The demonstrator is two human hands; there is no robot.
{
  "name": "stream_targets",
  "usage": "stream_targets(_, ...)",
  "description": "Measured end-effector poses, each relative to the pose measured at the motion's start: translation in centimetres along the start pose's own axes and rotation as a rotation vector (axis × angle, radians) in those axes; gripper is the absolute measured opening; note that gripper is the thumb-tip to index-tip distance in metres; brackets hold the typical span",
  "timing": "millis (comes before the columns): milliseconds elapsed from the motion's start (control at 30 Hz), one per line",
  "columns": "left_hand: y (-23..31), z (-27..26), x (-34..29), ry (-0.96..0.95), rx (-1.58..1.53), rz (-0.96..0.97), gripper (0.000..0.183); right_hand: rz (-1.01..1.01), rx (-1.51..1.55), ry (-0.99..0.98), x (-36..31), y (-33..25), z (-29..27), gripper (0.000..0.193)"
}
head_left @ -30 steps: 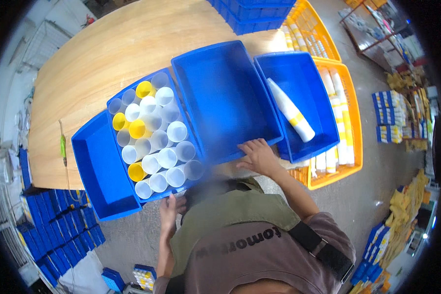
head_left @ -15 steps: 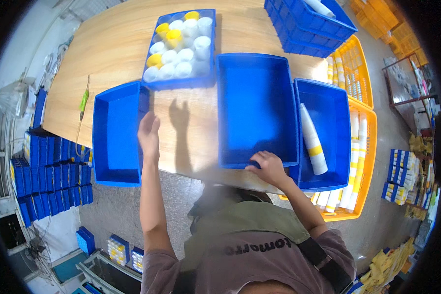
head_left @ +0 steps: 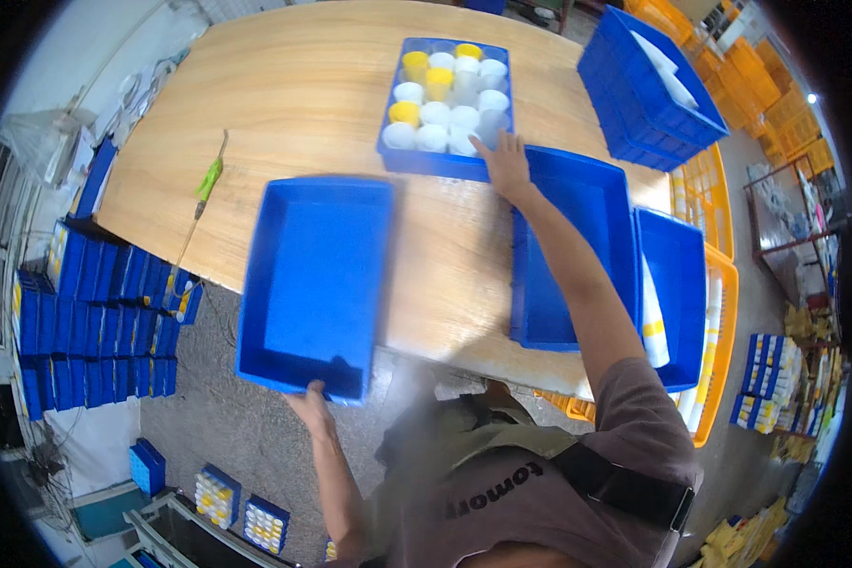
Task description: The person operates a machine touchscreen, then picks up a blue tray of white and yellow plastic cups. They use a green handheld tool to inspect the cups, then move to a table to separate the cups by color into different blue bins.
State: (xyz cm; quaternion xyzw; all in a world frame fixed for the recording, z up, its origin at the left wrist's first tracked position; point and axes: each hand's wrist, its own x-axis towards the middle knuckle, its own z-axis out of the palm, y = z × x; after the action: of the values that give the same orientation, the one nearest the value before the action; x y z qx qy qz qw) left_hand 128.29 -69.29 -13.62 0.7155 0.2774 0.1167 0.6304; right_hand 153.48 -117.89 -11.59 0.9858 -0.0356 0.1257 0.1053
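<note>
- A worker stands at a wooden table (head_left: 293,104), arms well apart over blue trays, in a workshop view read here as a clock face from its middle.
- At 7 o'clock, the left hand (head_left: 312,409) pinches the near rim of the left tray (head_left: 317,275), thumb over the edge; the fingertips below it are hidden.
- The left tray lies at 9 o'clock, slightly blurred, its near end jutting past the edge of the table.
- At 1 o'clock, the right hand (head_left: 505,168) reaches out with fingers spread at the near right corner of the cup tray (head_left: 435,165); whether they touch it cannot be told.
- The cup tray sits at 12 o'clock on the table, packed with rows of white and yellow cups (head_left: 434,112).
- The right forearm crosses above the middle tray (head_left: 540,284), between 2 and 3 o'clock.
- Just beside it at 3 o'clock, the right tray (head_left: 683,275) holds a white roll (head_left: 652,308) with a yellow band, partly hidden by the arm; an orange basket (head_left: 728,322) shows beyond.
- Blue crates (head_left: 634,114) stand at 2 o'clock.
- A green tool (head_left: 210,178) lies at 10 o'clock, near stacked trays (head_left: 95,322) at 9.
</note>
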Motion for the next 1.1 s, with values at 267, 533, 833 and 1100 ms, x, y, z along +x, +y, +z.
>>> stream_targets(267, -0.2, -1.8, -7.4, -0.168, 0.085, -0.207, 0.077, -0.136, 0.056, -0.180, 4.1, -2.7, 1.0, 0.029)
stream_targets(533, 2.3, 0.8, -8.4, -0.250, 0.011, -0.243, 0.084, -0.202, 0.334, -0.227, 10.5, -13.4, 4.0, 0.040)
stream_targets(833, 4.2, 6.0, -9.1, -0.170, -0.210, -0.424, 0.072, -0.516, 0.496, 0.045, 4.6, -28.6, -9.9, 0.051)
stream_targets(1100, 4.0, 11.0, -7.4, -0.043, 0.523, 0.577, 0.079, 0.126, 0.573, 0.244, -16.0, -0.4, -12.6, 0.045)
